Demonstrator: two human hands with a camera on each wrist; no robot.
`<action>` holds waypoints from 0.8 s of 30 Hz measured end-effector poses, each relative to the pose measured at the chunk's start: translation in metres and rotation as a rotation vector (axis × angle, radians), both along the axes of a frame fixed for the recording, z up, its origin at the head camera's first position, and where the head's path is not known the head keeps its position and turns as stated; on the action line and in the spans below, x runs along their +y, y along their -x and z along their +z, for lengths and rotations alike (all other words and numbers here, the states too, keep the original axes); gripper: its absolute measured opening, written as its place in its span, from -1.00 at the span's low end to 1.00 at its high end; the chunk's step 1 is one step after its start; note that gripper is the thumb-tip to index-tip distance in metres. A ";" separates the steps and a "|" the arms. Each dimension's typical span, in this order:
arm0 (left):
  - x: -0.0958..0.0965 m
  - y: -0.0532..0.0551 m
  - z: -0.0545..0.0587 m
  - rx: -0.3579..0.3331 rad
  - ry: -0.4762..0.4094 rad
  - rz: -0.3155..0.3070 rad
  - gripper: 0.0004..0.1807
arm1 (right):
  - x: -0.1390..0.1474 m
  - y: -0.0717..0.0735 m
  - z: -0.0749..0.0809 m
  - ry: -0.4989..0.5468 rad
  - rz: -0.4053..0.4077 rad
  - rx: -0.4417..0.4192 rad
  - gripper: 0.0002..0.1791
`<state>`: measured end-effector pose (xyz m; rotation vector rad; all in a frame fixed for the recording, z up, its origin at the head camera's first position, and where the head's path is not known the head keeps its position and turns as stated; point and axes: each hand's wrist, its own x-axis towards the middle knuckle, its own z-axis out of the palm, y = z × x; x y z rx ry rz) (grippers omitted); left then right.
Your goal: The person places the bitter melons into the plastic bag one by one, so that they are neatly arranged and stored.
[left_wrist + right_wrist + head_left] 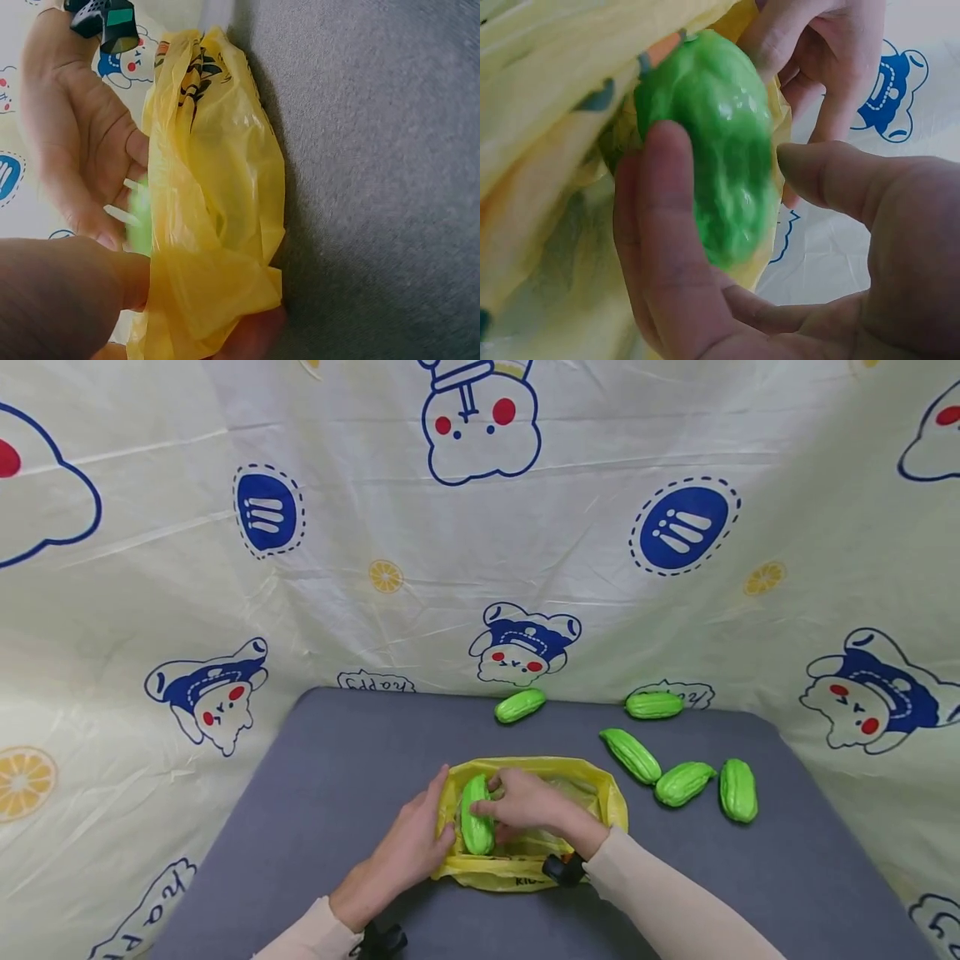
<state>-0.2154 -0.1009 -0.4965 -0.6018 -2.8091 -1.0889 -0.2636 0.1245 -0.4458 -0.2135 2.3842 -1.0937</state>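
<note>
A yellow plastic bag with dark print lies mouth-up on the grey table. My left hand grips its left rim, thumb on the inner side and fingers outside, as the left wrist view shows. At the left of the bag's mouth is a shiny green bitter melon, standing lengthwise. Around it curl the fingers and thumb of my right hand, reaching across the bag from the right. Seen from the right wrist, the bitter melon has a lumpy skin, and the fingers cover part of its left side.
Several more bitter melons lie on the table: one at the back middle, another at the back right, and a group right of the bag, including one upright-lying melon. A printed white sheet hangs behind the table.
</note>
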 end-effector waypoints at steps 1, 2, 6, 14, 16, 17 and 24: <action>0.000 0.000 0.000 -0.011 0.001 -0.001 -0.06 | 0.000 -0.001 -0.001 -0.005 -0.002 0.002 -0.24; 0.000 0.001 0.001 -0.020 0.000 -0.003 -0.06 | 0.000 -0.002 -0.001 -0.016 0.001 0.008 -0.22; -0.003 0.002 0.003 -0.076 -0.012 -0.005 -0.03 | 0.004 -0.005 -0.001 -0.063 0.016 0.035 -0.21; -0.008 0.001 0.005 -0.084 0.004 0.002 -0.01 | 0.013 -0.013 0.008 -0.113 0.036 0.105 -0.25; -0.008 0.002 0.006 -0.063 0.005 -0.002 -0.01 | 0.016 -0.012 0.012 -0.131 0.042 0.127 -0.26; -0.008 0.003 0.007 -0.054 0.006 -0.002 -0.01 | 0.017 -0.012 0.014 -0.137 0.044 0.135 -0.26; -0.006 0.002 0.009 -0.053 0.012 0.001 0.01 | 0.028 -0.012 0.022 -0.205 0.024 0.204 -0.33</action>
